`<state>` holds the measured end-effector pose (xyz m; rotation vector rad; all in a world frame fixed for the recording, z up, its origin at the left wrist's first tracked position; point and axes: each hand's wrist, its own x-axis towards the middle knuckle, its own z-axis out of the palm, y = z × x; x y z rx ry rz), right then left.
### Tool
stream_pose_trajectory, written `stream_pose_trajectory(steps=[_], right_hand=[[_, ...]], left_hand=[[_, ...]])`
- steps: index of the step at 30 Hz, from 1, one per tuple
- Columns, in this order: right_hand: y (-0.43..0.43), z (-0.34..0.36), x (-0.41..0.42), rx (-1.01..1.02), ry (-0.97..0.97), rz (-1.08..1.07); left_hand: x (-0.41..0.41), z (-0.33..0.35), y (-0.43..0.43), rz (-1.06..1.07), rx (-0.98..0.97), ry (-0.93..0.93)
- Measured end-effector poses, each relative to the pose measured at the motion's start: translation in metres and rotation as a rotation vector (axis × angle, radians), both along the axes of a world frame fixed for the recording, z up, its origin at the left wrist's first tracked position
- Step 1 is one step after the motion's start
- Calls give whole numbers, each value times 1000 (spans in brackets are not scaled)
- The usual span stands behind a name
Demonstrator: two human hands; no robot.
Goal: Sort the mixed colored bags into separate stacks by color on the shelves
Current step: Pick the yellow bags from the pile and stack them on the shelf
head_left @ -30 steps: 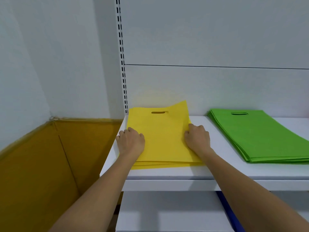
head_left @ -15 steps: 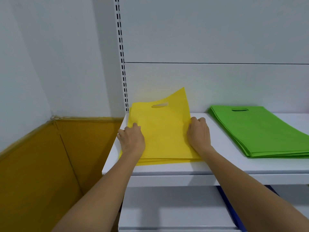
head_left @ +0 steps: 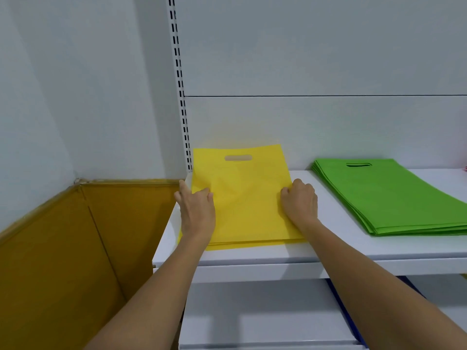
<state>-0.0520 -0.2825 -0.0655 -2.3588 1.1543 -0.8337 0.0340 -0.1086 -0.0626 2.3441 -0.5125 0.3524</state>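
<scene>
Head view: on the white shelf (head_left: pixel 353 251), a yellow stack (head_left: pixel 252 242) of bags lies at the left end, near the slotted upright (head_left: pixel 181 97). The top yellow bag (head_left: pixel 245 193) is raised at its far end, so the wall shows through its handle slot. The left hand (head_left: pixel 196 210) grips this bag's left edge, with curled fingers on top and one finger reaching past the edge. The right hand (head_left: pixel 300 203) clamps the right edge with curled fingers. The hands are apart, one on each side of the bag. A green stack (head_left: pixel 394 195) lies flat to the right, apart from the yellow one. A brown cardboard box (head_left: pixel 75 248) stands left of the shelf. A lower shelf (head_left: pixel 252 314) carries something blue (head_left: pixel 341 306), mostly hidden.
</scene>
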Motion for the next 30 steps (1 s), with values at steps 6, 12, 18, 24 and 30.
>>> stream_pose_trajectory(steps=[6,12,18,24,30], right_hand=[[0,1,-2,-91,-129,100],[0,3,-3,-3,-257,191],[-14,17,-2,366,-258,151],[-27,32,2,428,-131,159],[-13,23,-3,241,-131,164]], left_hand=[[8,0,2,44,-298,83],[14,-2,6,13,-422,203],[19,13,11,25,-309,276],[31,27,32,30,-287,499],[30,20,49,-51,-283,443]])
